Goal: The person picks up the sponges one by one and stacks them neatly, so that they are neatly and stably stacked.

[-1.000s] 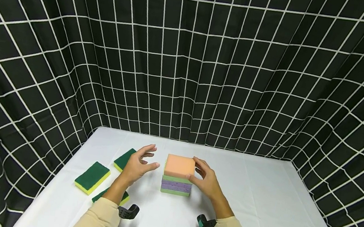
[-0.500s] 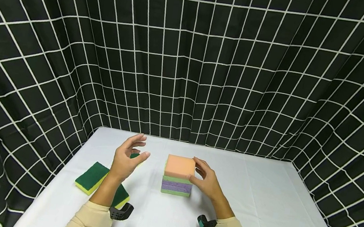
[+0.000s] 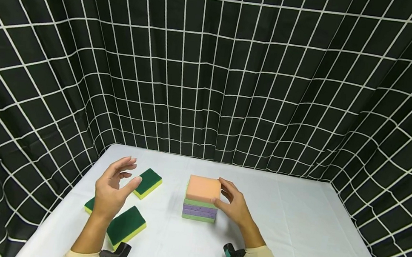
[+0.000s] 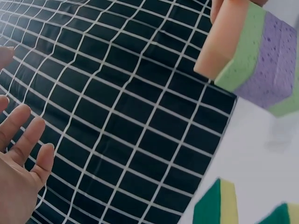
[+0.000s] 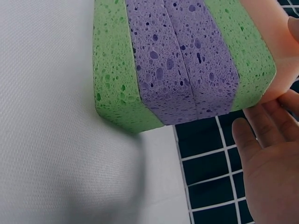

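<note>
A stack of sponges stands mid-table: an orange sponge (image 3: 203, 188) on top, then a light green sponge (image 3: 200, 203), two purple sponges (image 3: 199, 211) and another light green sponge (image 3: 198, 218) at the bottom. My right hand (image 3: 235, 205) grips the orange sponge at its right side, thumb at the front and fingers toward the back corner. My left hand (image 3: 109, 194) is raised at the left with nothing in it, thumb and fingers spread apart. Near it lie a far scouring sponge (image 3: 149, 181), a near one (image 3: 126, 227) and a left one (image 3: 89, 205), partly hidden by the hand.
The table (image 3: 294, 225) has a white cloth over it. Black curtains (image 3: 211, 82) with a white grid surround the back and both sides. Each wrist carries a small dark camera, one being the left wrist camera (image 3: 115, 255).
My left hand has moved away from the stack to the left, uncovering the far and near scouring sponges and partly covering the left one. The right hand and the stack have stayed put.
</note>
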The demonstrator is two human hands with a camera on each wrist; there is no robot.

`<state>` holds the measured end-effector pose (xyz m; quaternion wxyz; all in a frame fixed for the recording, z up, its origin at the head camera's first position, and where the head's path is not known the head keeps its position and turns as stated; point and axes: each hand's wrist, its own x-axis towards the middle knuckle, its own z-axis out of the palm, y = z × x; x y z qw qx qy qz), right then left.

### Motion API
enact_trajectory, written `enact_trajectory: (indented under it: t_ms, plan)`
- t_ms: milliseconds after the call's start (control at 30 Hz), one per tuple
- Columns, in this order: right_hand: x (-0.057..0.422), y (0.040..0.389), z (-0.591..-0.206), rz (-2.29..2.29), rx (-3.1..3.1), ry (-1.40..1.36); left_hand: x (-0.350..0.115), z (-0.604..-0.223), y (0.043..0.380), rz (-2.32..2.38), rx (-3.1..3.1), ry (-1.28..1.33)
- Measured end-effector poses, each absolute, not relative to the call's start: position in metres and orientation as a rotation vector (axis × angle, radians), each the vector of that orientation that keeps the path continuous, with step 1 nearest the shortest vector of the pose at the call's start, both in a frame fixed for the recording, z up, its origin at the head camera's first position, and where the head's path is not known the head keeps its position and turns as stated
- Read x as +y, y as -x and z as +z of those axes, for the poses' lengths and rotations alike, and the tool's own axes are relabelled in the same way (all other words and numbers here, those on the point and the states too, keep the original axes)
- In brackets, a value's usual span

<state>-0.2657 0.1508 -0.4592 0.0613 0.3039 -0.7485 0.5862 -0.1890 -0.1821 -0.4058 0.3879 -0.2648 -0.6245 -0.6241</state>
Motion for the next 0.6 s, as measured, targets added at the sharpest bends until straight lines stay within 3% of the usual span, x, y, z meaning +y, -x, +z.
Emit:
enact_trajectory:
  t_ms: [133, 433, 600]
  plan:
    - [0.151, 0.266, -0.458, 1.777, -2.268, -0.916, -0.192, -0.416, 0.179, -1.612, -1.548, 0.66]
    - [0.153, 0.281, -0.485, 1.775, -2.254, -0.902, -0.21, -0.437, 0.151, -1.661, -1.694, 0.272]
    - [0.153, 0.286, -0.491, 1.787, -2.241, -0.892, -0.216, -0.447, 0.143, -1.615, -1.711, 0.215]
